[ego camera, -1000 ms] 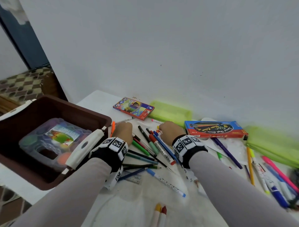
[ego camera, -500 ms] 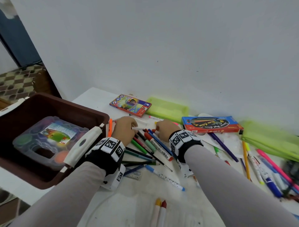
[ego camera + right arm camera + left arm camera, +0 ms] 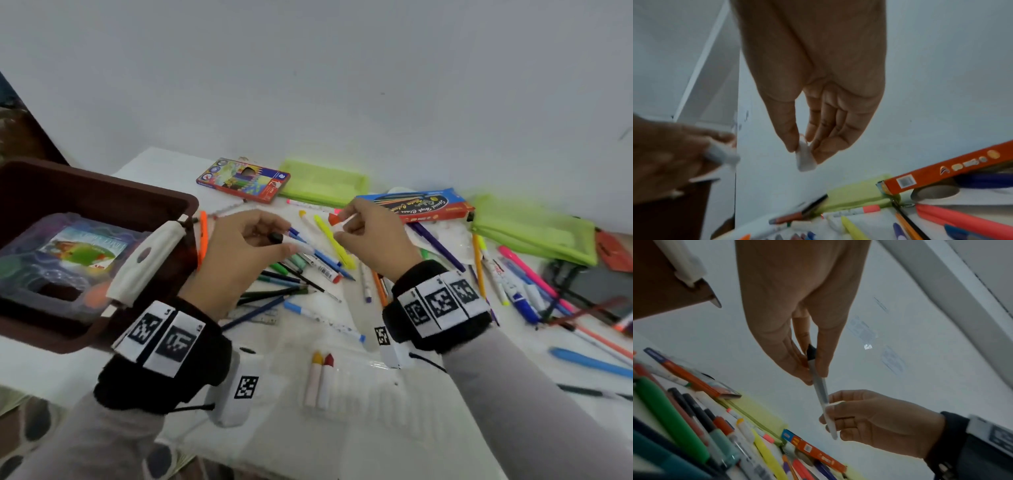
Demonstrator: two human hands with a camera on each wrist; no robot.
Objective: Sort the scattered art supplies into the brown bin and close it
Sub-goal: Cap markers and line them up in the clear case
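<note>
Left hand point(image 3: 239, 253) grip pinches white marker point(image 3: 819, 386) near black end; right hand point(image 3: 373, 236) grip pinches white cap point(image 3: 804, 156); both above tabletop point(image 3: 394, 411) beside brown bin point(image 3: 102, 195).

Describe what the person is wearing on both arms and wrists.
Both arms are in light grey long sleeves. The left wrist and right wrist each carry a wide black band with white square tags printed in black block patterns. Under each band hangs a small white box with another such tag and a thin black cable. Both hands are bare.
</note>
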